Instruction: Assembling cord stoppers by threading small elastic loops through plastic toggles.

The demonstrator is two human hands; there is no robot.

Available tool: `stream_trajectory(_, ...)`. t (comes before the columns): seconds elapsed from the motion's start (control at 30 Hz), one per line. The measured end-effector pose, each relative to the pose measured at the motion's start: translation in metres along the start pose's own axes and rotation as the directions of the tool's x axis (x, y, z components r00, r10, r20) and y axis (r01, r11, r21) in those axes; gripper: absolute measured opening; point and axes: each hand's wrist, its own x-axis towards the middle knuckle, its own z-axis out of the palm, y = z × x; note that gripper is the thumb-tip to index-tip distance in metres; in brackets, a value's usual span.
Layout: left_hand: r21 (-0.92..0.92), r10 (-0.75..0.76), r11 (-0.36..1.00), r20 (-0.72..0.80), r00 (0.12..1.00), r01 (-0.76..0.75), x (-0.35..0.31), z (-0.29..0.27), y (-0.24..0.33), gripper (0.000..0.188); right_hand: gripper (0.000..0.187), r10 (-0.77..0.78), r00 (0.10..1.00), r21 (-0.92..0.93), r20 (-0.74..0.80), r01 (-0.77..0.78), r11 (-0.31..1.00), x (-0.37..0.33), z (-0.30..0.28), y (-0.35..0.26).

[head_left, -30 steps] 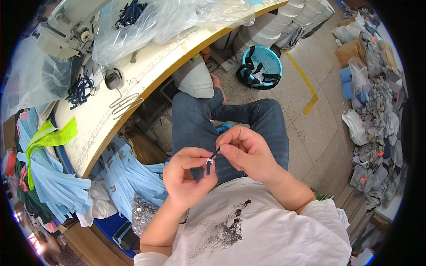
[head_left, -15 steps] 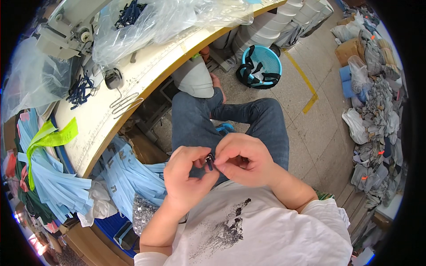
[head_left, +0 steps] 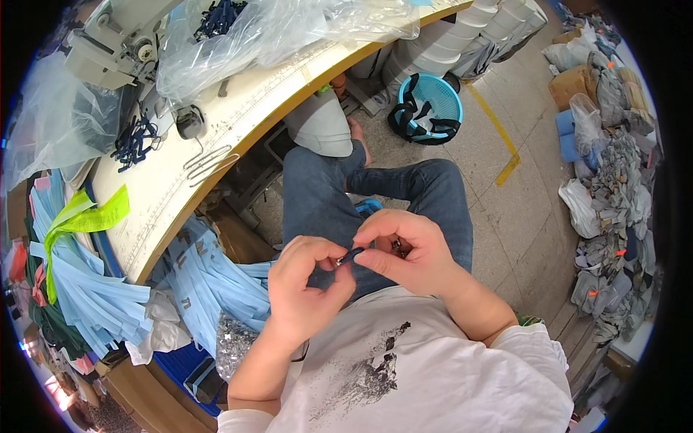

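**Head view: both hands pinch one small dark piece over my lap**

Head camera looks down on my left hand (head_left: 307,285) and right hand (head_left: 408,249), drawn close together above my jeans (head_left: 317,206). Between them sits a small dark piece (head_left: 351,255), short and rod-like, with a pale tip. My left thumb and forefinger close on its near end, and my right fingertips close on the other, so it is steadied from both sides. What it is exactly I cannot tell.

At 1 o'clock a blue basket (head_left: 426,108) stands on the floor holding dark straps. At 11 o'clock the surface (head_left: 216,126) carries clear plastic bags (head_left: 267,32) with dark pieces inside. At 8 o'clock, light blue fabric (head_left: 209,278) hangs below its edge.
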Motion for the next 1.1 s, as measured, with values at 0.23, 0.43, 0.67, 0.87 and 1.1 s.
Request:
stream_trajectory(0.23,-0.472,-0.236,0.823,0.223,0.946,0.317,-0.005,-0.002,-0.003,0.023,0.016,0.072,0.997,0.26,-0.027,-0.063,0.964,-0.002,-0.001,0.009)
stream_trajectory(0.43,-0.625,-0.31,0.679,0.232,0.922,0.385,-0.001,0.0,0.007,0.022,0.02,0.026,1.0,0.284,-0.017,-0.02,0.959,-0.004,-0.002,0.014)
stream_trajectory(0.67,-0.626,-0.354,0.648,0.256,0.9,0.433,-0.001,0.0,0.005,0.015,0.026,-0.563,0.826,-0.424,0.015,0.515,0.745,0.004,-0.003,0.011)
stream_trajectory(0.87,-0.63,-0.313,0.665,0.252,0.916,0.401,-0.008,0.008,-0.001,0.016,0.021,-0.318,0.947,-0.2,-0.045,0.304,0.932,0.005,-0.003,0.005)
stream_trajectory(1.1,-0.58,-0.23,0.764,0.166,0.959,0.283,-0.008,0.011,0.001,0.021,0.015,0.075,0.993,0.258,0.089,-0.095,0.962,0.003,-0.007,0.016)
